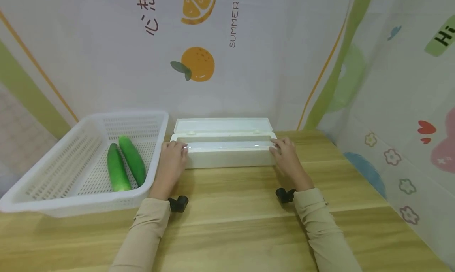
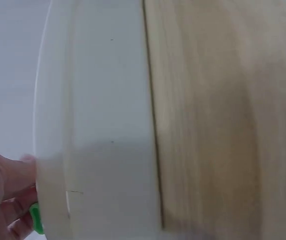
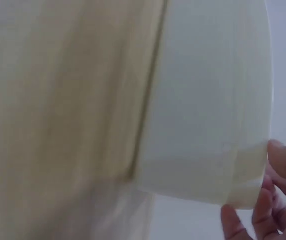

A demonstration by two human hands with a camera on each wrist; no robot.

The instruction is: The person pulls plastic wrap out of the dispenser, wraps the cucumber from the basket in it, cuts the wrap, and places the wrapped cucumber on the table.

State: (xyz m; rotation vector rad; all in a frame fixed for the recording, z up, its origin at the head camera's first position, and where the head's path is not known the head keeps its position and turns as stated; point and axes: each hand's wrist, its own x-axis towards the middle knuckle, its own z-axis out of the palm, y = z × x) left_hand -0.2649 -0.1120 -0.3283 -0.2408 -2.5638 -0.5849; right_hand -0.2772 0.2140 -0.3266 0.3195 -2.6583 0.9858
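Observation:
A long white cling film dispenser box sits on the table, its hinged lid raised at the back. A glossy clear strip lies along its opening. At the box's left end, my left hand holds the front corner, with the thumb at the upper edge. My right hand grips the opposite end; in the right wrist view its thumb is at the top edge and its fingers wrap round the end. Beside the left fingers, the left wrist view has a small green patch, kind unclear.
Left of the box stands a white plastic basket with two green cucumbers inside, close to the left forearm. The wooden table ends at a printed curtain behind and on the right. Black wrist cameras hang under both sleeves.

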